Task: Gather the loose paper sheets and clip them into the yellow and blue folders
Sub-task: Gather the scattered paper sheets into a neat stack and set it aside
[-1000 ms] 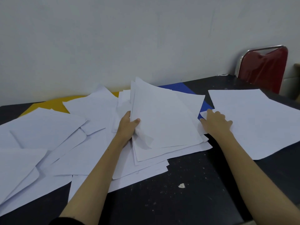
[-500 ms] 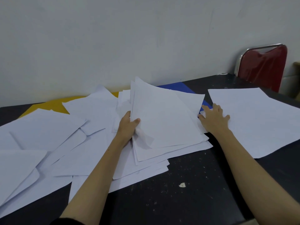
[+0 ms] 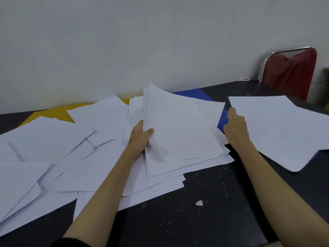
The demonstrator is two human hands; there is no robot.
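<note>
1. The left hand (image 3: 140, 138) grips a stack of white sheets (image 3: 178, 132) at its left edge, thumb on top, and lifts that edge off the table (image 3: 204, 220).
2. The right hand (image 3: 235, 126) has curled fingers at the left edge of a separate sheet (image 3: 281, 129); whether it pinches the sheet, I cannot tell.
3. The blue folder (image 3: 194, 93) lies under the stack, near the wall.
4. The yellow folder (image 3: 58, 113) lies far left, partly under loose sheets (image 3: 53, 157).
5. A red chair (image 3: 292, 72) stands behind the table's right corner.

Matt white paper sheets (image 3: 181, 125), speckled dark table (image 3: 204, 220), chrome-framed chair (image 3: 290, 72)
</note>
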